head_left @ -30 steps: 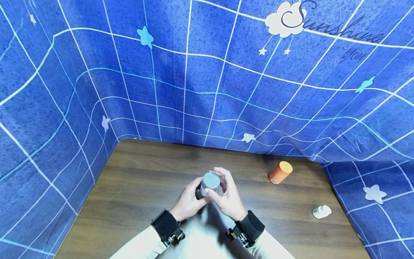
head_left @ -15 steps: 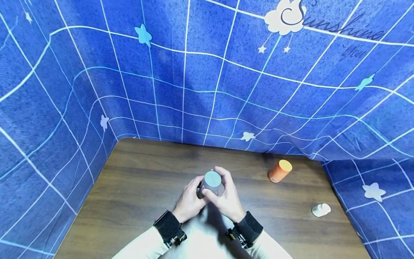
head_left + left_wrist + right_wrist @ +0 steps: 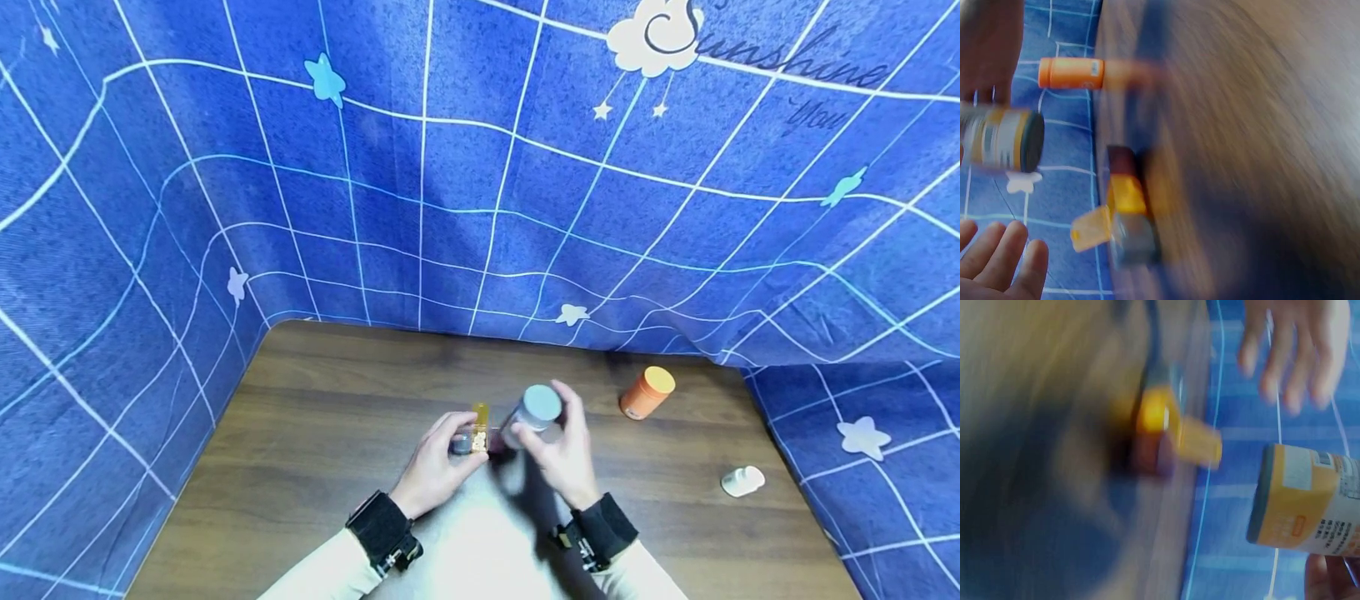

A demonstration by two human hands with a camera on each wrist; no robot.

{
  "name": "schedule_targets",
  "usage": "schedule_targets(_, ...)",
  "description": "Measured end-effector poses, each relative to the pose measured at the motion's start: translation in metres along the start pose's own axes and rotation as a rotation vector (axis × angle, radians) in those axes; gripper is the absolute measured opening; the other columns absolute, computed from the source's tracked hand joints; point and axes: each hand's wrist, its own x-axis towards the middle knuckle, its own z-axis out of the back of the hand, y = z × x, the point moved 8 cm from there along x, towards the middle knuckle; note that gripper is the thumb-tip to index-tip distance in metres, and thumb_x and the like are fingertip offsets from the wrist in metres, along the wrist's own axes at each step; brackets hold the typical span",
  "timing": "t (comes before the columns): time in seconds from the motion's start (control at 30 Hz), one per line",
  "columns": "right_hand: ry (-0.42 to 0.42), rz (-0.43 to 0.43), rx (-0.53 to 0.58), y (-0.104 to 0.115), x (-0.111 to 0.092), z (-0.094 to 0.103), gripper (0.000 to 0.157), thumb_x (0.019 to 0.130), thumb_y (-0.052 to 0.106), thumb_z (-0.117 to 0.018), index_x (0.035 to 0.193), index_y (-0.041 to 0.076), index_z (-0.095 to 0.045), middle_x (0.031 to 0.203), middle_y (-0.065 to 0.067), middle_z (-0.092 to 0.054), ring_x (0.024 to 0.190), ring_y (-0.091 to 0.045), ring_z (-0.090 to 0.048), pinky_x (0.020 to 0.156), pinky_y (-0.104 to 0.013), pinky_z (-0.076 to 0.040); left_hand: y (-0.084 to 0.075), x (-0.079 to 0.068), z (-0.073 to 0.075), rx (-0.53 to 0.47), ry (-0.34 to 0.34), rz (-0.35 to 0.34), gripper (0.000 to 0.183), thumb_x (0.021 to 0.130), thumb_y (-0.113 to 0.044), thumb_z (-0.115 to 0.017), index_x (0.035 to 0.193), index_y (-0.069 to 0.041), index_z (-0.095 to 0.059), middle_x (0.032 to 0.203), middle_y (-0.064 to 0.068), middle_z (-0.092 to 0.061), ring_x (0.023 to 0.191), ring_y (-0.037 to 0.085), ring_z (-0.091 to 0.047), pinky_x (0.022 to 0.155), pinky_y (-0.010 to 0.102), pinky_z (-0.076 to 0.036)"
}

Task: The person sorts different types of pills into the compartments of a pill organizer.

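In the head view my right hand (image 3: 564, 457) grips a bottle (image 3: 519, 421) with a grey-green lid, tilted over the table. Its yellow and white label shows in the right wrist view, where the bottle (image 3: 1310, 500) lies across the right side. A small pill box (image 3: 480, 429) with grey, yellow and dark red compartments stands on the table. The lid of its yellow compartment is up, and small white pieces show inside. My left hand (image 3: 433, 468) is beside the pill box; in the left wrist view its fingers (image 3: 1007, 256) are spread and hold nothing.
An orange bottle (image 3: 648, 393) stands at the back right of the wooden table (image 3: 337, 392). Nearer the right edge lies a small white bottle (image 3: 742, 481). Blue patterned cloth (image 3: 390, 208) hangs behind and along the sides.
Both hands were together around the bottle. My right hand has moved right with it, away from my left hand, uncovering the pill box with its yellow lid up.
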Motion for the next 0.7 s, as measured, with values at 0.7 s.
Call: schedule_targets(0.7, -0.536, -0.244, -0.342, -0.159, -0.009, 0.153, 0.080, 0.063, 0.016, -0.079, 0.130, 0.016, -0.036, 0.121, -0.012, -0.048, 0.103, -0.021, -0.045, 0.087, -0.042, -0.038, 0.035, -0.026, 0.006, 0.172, 0.115, 0.117, 0.039, 0.079, -0.023, -0.066, 0.115, -0.013, -0.055, 0.110, 0.004, -0.059, 0.101, 0.018, -0.051, 0.085, 0.041, -0.044)
